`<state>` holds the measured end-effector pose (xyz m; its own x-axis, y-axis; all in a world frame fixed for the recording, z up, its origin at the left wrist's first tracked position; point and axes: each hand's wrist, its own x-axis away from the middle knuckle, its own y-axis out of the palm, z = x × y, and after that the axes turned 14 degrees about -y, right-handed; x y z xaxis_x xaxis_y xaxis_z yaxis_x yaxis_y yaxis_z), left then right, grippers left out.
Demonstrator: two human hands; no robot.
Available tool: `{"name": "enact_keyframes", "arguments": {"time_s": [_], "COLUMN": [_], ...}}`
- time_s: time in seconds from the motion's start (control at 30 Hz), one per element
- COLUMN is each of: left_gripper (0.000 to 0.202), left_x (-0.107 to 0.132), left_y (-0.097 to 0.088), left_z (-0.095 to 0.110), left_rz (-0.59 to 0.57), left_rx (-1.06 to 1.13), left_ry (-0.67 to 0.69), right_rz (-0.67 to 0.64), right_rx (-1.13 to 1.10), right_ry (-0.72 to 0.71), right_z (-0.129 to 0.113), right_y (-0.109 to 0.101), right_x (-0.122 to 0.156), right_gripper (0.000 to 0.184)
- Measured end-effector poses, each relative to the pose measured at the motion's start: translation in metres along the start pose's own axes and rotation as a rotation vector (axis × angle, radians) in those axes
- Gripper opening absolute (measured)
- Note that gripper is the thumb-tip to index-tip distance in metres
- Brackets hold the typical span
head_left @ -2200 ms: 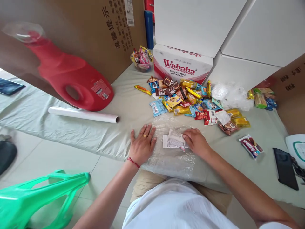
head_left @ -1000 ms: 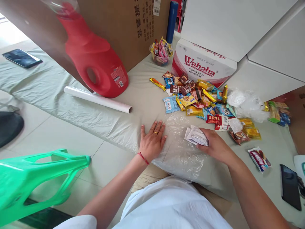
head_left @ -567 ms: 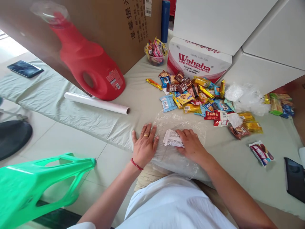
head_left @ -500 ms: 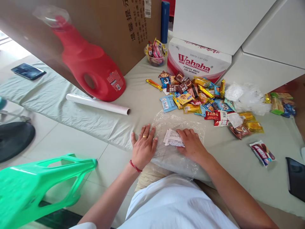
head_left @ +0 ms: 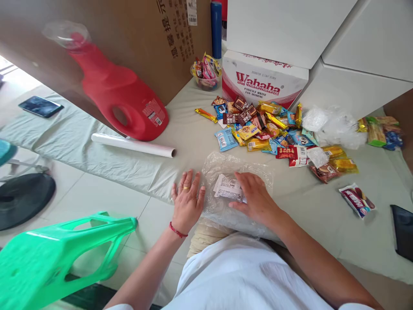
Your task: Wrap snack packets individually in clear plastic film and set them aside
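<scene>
A white snack packet [head_left: 228,188] with small dark print lies on a crumpled clear plastic sheet [head_left: 216,165] in front of me. Over the packet's right end is my right hand [head_left: 256,196], its thumb apart from its fingers; the fingers touch or hover at the packet's edge, and its far end is hidden. My left hand [head_left: 188,200] lies flat with fingers spread at the sheet's left edge, a ring and a red bracelet on it. Beyond the sheet is a heap of wrapped snacks [head_left: 248,131].
A white cardboard roll [head_left: 134,145] and a red jug [head_left: 124,94] lie to the left. Behind the heap stand a Wahaha box [head_left: 263,84] and a tub of snacks [head_left: 206,73]. Phones lie at far left [head_left: 41,106] and right [head_left: 403,232]. A green stool [head_left: 38,254] is lower left.
My right hand has loosened from the white packet, thumb now spread away from it. The packet lies flat on the plastic. My left hand stays flat; the view has shifted slightly.
</scene>
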<state>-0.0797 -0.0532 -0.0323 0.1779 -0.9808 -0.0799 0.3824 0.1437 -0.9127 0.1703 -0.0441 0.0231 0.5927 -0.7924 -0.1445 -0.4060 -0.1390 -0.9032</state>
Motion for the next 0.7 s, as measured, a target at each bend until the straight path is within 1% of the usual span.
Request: {"name": "enact_keyframes", "arguments": {"time_s": [0.03, 0.07, 0.1, 0.13, 0.17, 0.2, 0.23, 0.27, 0.33, 0.37, 0.43, 0.5, 0.57, 0.6, 0.7], "left_gripper": [0.054, 0.058, 0.063, 0.067, 0.072, 0.075, 0.077, 0.079, 0.078, 0.077, 0.072, 0.066, 0.06, 0.057, 0.059], "left_x": [0.002, 0.005, 0.008, 0.01, 0.013, 0.014, 0.015, 0.015, 0.013, 0.011, 0.007, 0.002, -0.003, -0.006, -0.02], "left_y": [-0.005, -0.011, -0.016, -0.022, -0.027, -0.03, -0.032, -0.033, -0.029, -0.027, -0.021, -0.018, -0.018, -0.019, -0.028], "left_z": [-0.007, -0.016, -0.025, -0.035, -0.046, -0.055, -0.065, -0.073, -0.084, -0.088, -0.091, -0.091, -0.089, -0.087, -0.081], "left_rz": [0.062, 0.117, 0.15, 0.15, 0.116, 0.053, -0.024, -0.097, -0.197, -0.218, -0.216, -0.197, -0.189, -0.193, -0.225], "left_rx": [0.035, 0.068, 0.098, 0.121, 0.133, 0.129, 0.108, 0.073, -0.006, -0.038, -0.072, -0.082, -0.086, -0.09, -0.11], "left_ry": [0.048, 0.125, 0.235, 0.365, 0.507, 0.639, 0.743, 0.81, 0.853, 0.849, 0.826, 0.804, 0.783, 0.769, 0.722], "right_rz": [0.093, 0.174, 0.231, 0.244, 0.209, 0.152, 0.084, 0.019, -0.072, -0.094, -0.078, -0.006, 0.072, 0.098, 0.14], "right_rx": [-0.024, -0.044, -0.06, -0.074, -0.081, -0.072, -0.044, -0.005, 0.088, 0.129, 0.189, 0.214, 0.168, 0.108, -0.172], "right_ry": [-0.058, -0.12, -0.179, -0.248, -0.316, -0.373, -0.419, -0.456, -0.502, -0.513, -0.507, -0.469, -0.423, -0.402, -0.299], "right_z": [0.0, 0.001, 0.001, 0.002, 0.003, 0.005, 0.006, 0.008, 0.012, 0.013, 0.014, 0.014, 0.012, 0.012, 0.012], "right_y": [-0.006, -0.012, -0.016, -0.019, -0.02, -0.019, -0.016, -0.011, 0.004, 0.012, 0.027, 0.035, 0.037, 0.035, 0.02], "right_x": [0.013, 0.028, 0.045, 0.062, 0.079, 0.095, 0.109, 0.12, 0.132, 0.134, 0.133, 0.127, 0.122, 0.12, 0.116], "right_gripper": [0.07, 0.058, 0.045, 0.036, 0.032, 0.031, 0.033, 0.037, 0.045, 0.048, 0.047, 0.04, 0.033, 0.03, 0.025]}}
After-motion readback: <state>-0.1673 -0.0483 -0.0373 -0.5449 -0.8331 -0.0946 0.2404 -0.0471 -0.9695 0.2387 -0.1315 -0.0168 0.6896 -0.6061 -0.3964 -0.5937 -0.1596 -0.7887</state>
